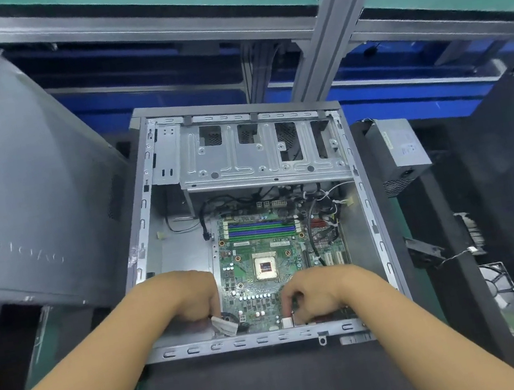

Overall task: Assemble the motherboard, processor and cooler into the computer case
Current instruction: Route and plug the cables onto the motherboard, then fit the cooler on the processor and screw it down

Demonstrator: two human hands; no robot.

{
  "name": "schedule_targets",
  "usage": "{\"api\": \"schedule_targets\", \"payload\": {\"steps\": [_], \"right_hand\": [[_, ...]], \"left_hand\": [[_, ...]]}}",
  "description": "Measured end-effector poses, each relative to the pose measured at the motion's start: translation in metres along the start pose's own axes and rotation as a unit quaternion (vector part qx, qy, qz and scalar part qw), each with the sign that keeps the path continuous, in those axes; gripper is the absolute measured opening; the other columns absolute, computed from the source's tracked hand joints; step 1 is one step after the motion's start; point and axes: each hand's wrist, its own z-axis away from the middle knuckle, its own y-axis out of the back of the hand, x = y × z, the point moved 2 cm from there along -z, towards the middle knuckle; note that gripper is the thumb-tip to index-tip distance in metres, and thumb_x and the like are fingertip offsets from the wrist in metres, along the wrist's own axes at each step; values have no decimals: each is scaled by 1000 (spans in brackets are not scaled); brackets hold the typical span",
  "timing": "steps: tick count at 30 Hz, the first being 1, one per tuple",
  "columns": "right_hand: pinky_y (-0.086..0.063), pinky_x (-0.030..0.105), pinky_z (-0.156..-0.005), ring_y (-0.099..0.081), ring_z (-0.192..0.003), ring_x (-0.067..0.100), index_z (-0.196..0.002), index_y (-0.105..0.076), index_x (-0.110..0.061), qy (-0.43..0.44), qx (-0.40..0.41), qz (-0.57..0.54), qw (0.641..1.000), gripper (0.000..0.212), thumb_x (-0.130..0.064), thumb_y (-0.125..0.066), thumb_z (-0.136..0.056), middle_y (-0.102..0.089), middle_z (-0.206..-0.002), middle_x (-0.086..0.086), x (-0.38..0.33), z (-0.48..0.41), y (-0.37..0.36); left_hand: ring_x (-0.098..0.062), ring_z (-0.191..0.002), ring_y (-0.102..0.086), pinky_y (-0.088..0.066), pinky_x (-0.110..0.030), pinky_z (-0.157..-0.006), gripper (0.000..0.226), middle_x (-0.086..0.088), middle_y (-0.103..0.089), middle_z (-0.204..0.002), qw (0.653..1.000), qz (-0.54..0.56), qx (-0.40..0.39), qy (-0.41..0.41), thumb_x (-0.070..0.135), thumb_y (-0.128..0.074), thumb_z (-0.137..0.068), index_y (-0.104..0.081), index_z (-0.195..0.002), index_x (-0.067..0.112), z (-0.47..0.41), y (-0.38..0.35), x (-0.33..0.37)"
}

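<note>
An open computer case [373, 208] lies on its side in front of me. A green motherboard [257, 246] sits inside it, with a bare processor socket [265, 266] in the middle and blue and green memory slots [258, 227] above. My left hand [191, 296] is at the board's near left corner, its curled fingers on a pale connector with dark cables [225, 324]. My right hand [317, 294] grips the board's near edge, fingers curled over it beside a white connector [287, 321]. No cooler shows on the board.
A silver drive cage [258, 150] fills the far half of the case, with loose cables [323, 207] under it. A dark side panel [26, 201] leans at the left. A grey power supply [400, 149] sits at the right, and a fan-like part [502, 289] lies lower right.
</note>
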Motion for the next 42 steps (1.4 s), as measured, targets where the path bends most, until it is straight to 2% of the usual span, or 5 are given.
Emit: {"api": "schedule_targets", "payload": {"steps": [8, 14, 27, 35, 42], "right_hand": [[-40, 22, -68, -48, -72, -2, -118, -70, -33, 7, 24, -29, 999, 25, -30, -67, -93, -51, -82, -22, -1, 5, -20], [-50, 32, -90, -62, -93, 14, -121, -70, -26, -1, 49, -68, 996, 26, -24, -59, -98, -68, -103, -9, -7, 19, -17], [-44, 26, -69, -52, -63, 5, -128, -64, -28, -49, 372, -147, 915, 34, -23, -42, -103, -69, -120, 1, -17, 81, -38], [-56, 25, -76, -66, -82, 7, -112, -68, -34, 6, 458, -263, 849, 30, -21, -44, -101, -72, -106, -13, -9, 113, -31], [-40, 4, -79, -60, -86, 0, -96, -73, -21, 18, 585, -283, 759, 28, -6, -50, -92, -71, -97, -9, 54, 153, -22]], "left_hand": [[-6, -66, -52, -44, -22, -59, 40, 15, -56, -68, 999, -18, 32, -24, 0, -45, -86, -75, -101, 22, 13, -14, 1], [-20, -96, -59, -49, -38, -86, 20, 1, -65, -103, 995, 19, 92, -45, 10, -45, -92, -56, -93, 28, 10, -14, 1], [-13, -135, -40, -35, -42, -111, 38, 13, -40, -147, 965, -119, 186, -140, 42, -38, -101, -50, -136, 37, -40, -2, 55], [-7, -51, -58, -50, -24, -50, 16, 17, -67, -71, 879, 153, 399, -214, 33, -47, -99, -58, -96, 45, -9, 36, 114], [-7, -45, -48, -35, -16, -46, 17, 11, -64, -61, 862, 111, 369, -329, 33, -44, -98, -57, -99, 44, 0, 59, 202]]}}
